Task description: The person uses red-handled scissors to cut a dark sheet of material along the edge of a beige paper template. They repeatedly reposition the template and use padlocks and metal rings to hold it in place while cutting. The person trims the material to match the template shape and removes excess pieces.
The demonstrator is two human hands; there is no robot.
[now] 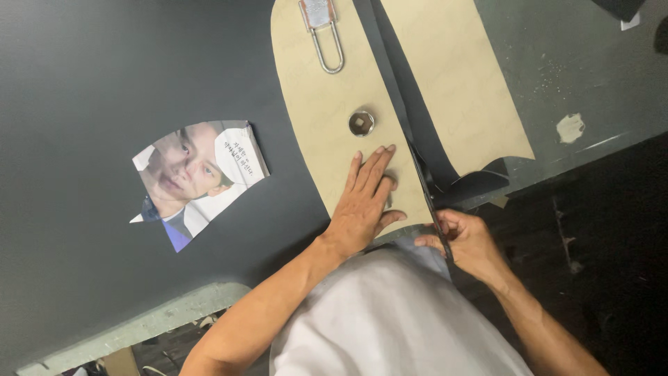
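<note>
half the cut looks done to me: my right hand [467, 240] grips the scissors [426, 191], blades running up the tan pattern's [327, 111] edge through dark fabric [104, 83]. left hand [365, 202] lies flat, fingers spread, pinning the pattern. upper edge remains uncut.

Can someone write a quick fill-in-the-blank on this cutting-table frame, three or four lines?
1. The left hand presses flat on the tan ____ pattern.
2. The right hand holds a long pair of ____ along the pattern's edge.
3. A round metal ____ sits on the pattern just above the left hand's fingertips.
4. The dark sheet under the pattern is ____ in colour.

Missing words: paper; scissors; weight; black
</note>
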